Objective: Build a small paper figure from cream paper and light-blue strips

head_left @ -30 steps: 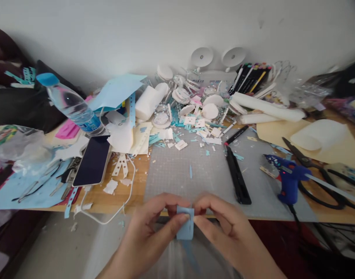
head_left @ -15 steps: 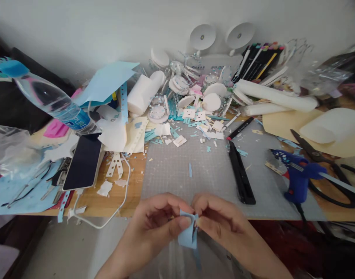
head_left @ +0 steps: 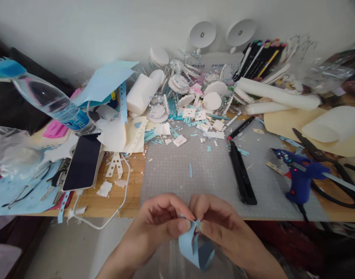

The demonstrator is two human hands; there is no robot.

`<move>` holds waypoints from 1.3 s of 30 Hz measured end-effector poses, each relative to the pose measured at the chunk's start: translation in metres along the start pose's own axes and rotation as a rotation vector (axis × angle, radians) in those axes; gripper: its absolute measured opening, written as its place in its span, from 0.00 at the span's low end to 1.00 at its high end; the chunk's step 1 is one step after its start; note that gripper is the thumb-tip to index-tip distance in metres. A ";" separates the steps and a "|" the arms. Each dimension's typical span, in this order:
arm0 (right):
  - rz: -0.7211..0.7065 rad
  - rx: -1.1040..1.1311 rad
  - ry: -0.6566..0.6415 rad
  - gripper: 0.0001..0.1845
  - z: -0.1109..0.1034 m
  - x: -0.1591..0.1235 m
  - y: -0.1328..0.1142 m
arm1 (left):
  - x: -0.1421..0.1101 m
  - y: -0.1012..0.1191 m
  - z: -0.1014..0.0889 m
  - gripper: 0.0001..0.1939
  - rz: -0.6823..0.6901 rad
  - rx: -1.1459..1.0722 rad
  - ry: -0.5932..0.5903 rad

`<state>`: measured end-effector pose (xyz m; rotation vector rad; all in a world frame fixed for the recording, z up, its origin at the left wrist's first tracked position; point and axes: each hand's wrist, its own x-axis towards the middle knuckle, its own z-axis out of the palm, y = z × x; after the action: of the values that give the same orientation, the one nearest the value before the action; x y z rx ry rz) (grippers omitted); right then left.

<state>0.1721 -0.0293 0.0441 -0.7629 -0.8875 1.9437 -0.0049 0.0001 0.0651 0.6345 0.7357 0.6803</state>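
Note:
A light blue paper strip (head_left: 188,245) is pinched between my two hands, just off the front edge of the table. My left hand (head_left: 162,223) grips its left part between thumb and forefinger. On the other side, my right hand (head_left: 216,223) pinches the strip's upper right end. Below the fingers the paper hangs down in a curved loop. Its upper edge is partly hidden by my fingertips. Just beyond my hands lies a grey cutting mat (head_left: 168,174) with a thin blue paper sliver (head_left: 190,169) on it.
A black utility knife (head_left: 242,174) rests on the mat's right side. Further right are a blue glue gun (head_left: 299,174) and large scissors (head_left: 314,147). At left lie a phone (head_left: 83,162) and a tilted water bottle (head_left: 52,97). Paper scraps and white pieces (head_left: 192,112) crowd the back.
The blue paper strip has opened from a flat fold into a wider loop, its lower end swinging down and right. Both hands stay close to the same place. A red light shows on the glue gun.

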 end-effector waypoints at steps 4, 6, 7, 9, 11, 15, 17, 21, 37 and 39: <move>-0.020 0.014 -0.021 0.13 0.001 0.000 -0.001 | 0.000 0.001 -0.005 0.06 -0.035 -0.002 -0.071; -0.023 0.019 -0.029 0.13 0.001 0.001 -0.001 | 0.000 0.000 -0.007 0.06 -0.045 -0.011 -0.114; -0.016 0.020 -0.020 0.13 0.001 0.001 -0.001 | 0.000 -0.001 -0.007 0.06 -0.033 -0.019 -0.120; -0.013 0.014 0.040 0.13 0.002 0.003 0.000 | 0.002 -0.004 -0.008 0.06 0.037 -0.036 -0.107; -0.025 0.025 0.136 0.12 0.004 0.006 0.000 | 0.005 -0.007 -0.008 0.13 0.133 -0.026 -0.081; -0.049 0.050 0.311 0.12 0.009 0.012 0.002 | 0.009 -0.013 -0.008 0.18 0.221 0.107 -0.024; -0.069 0.010 0.372 0.12 0.010 0.012 0.003 | 0.008 -0.015 -0.008 0.12 0.199 0.191 0.033; -0.113 -0.063 0.424 0.10 0.008 0.010 0.008 | 0.006 -0.019 -0.007 0.07 0.126 0.252 0.093; -0.044 -0.181 0.335 0.09 0.001 0.012 0.013 | 0.007 -0.015 -0.003 0.12 0.103 0.379 0.130; -0.033 -0.128 0.326 0.10 0.001 0.011 0.015 | 0.007 -0.017 -0.002 0.11 0.109 0.338 0.138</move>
<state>0.1596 -0.0254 0.0307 -1.0972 -0.8214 1.6822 0.0028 -0.0045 0.0489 0.9481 0.9602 0.7106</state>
